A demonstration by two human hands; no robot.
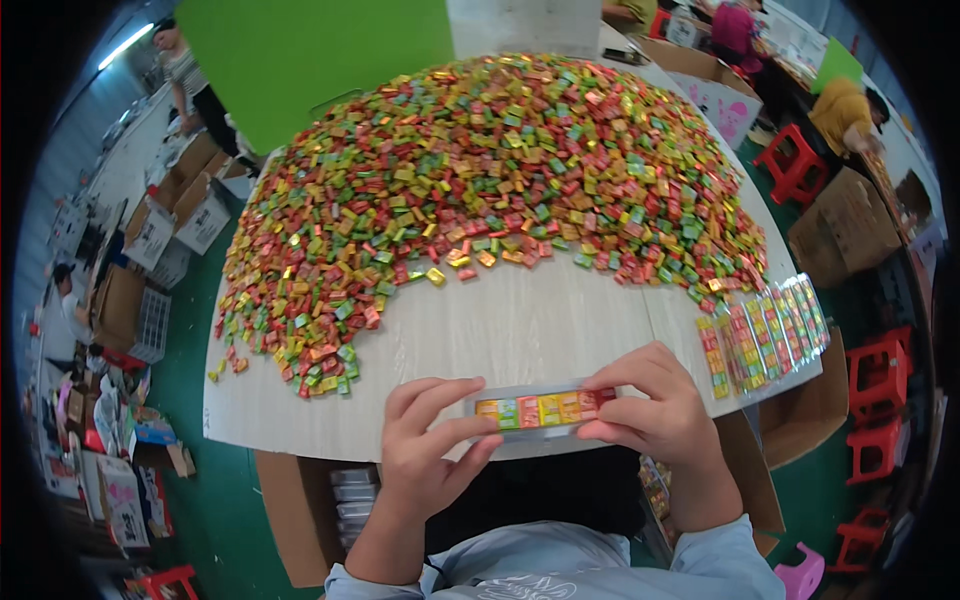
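A long, narrow clear plastic tray (pixel 530 390) is held level just above the table's near edge. In it lies a row of small wrapped candies (pixel 550 409) in yellow, green, red and orange. My left hand (pixel 425 440) grips the tray's left end between fingers and thumb. At the other end my right hand (pixel 655 412) pinches the tray, its fingers and thumb around the reddish candies. Beyond both hands a broad heap of the same wrapped candies (pixel 500 160) curves across the table (pixel 500 335). Several filled clear trays (pixel 770 335) lie side by side at the table's right edge.
Below the table's near edge stand open cardboard boxes (pixel 290 515), one with stacked clear trays (pixel 355 495). A green board (pixel 310 60) rises behind the heap. Red stools (pixel 880 375) and cartons (pixel 845 225) stand on the right; other people work farther off.
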